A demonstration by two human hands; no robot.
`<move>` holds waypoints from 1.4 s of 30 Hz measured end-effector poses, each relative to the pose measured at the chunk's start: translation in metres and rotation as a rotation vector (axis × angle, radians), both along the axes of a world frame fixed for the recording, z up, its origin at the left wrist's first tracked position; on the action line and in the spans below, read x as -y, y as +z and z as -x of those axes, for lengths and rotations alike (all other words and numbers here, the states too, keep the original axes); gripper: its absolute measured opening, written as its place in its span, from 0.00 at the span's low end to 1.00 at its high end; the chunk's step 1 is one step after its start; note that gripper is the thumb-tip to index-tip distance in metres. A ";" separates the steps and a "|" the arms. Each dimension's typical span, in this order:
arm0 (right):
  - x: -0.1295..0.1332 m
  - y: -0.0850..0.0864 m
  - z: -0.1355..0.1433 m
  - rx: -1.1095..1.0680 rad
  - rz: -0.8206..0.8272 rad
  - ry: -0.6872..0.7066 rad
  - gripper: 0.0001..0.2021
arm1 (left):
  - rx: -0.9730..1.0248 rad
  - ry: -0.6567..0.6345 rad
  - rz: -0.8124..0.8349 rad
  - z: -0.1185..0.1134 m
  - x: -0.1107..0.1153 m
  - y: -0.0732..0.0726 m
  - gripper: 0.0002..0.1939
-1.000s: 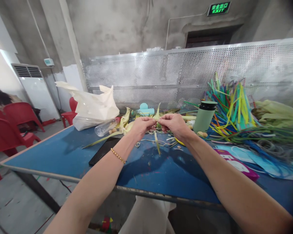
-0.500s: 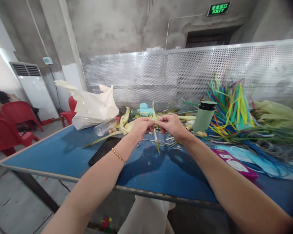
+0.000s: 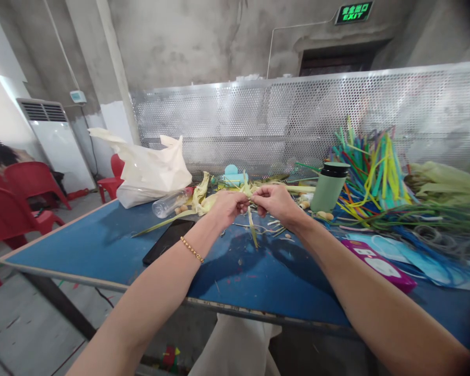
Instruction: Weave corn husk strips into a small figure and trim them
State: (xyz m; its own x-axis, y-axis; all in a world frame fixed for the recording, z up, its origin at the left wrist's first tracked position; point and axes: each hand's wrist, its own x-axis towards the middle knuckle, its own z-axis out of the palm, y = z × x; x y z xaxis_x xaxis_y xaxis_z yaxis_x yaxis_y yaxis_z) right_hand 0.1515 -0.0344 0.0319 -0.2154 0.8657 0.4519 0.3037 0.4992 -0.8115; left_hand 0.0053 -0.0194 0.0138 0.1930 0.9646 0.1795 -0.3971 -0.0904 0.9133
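Two bare hands meet above a blue bench (image 3: 113, 248), near the middle of the view. The left hand (image 3: 230, 206), coming from the left with a gold beaded bracelet (image 3: 191, 249) at its wrist, has its fingers pinched on a pale green strip (image 3: 253, 230). The right hand (image 3: 276, 202) grasps the same strip between thumb and fingers, close beside the left. The strip stands up a little above the fingertips and hangs down below them in a narrow tail; the exact grip points are too small to make out.

Behind the hands lies a loose heap of pale husks and stems (image 3: 201, 196), with a light blue object (image 3: 232, 176) at its back. To the left are a clear bottle (image 3: 165, 206) on its side, a cream plastic bag (image 3: 152, 169) and a flat black device (image 3: 168, 243), partly behind the left forearm. To the right, a green tumbler (image 3: 329, 190) with a black lid stands upright near a bundle of bright coloured strips (image 3: 382, 175). Closer to the right forearm lie a purple package (image 3: 379, 265) and a light blue face mask (image 3: 426, 256). A perforated metal panel (image 3: 235, 120) rises behind the bench.
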 end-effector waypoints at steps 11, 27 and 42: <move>-0.002 0.001 -0.003 0.053 0.002 -0.023 0.10 | -0.058 0.014 -0.064 -0.002 0.000 -0.004 0.09; 0.000 -0.004 -0.008 0.794 -0.722 -0.179 0.11 | -0.008 0.005 0.199 0.002 0.003 0.000 0.10; -0.009 -0.007 -0.010 0.693 -0.653 -0.178 0.07 | 0.001 -0.046 0.069 -0.001 0.005 -0.003 0.07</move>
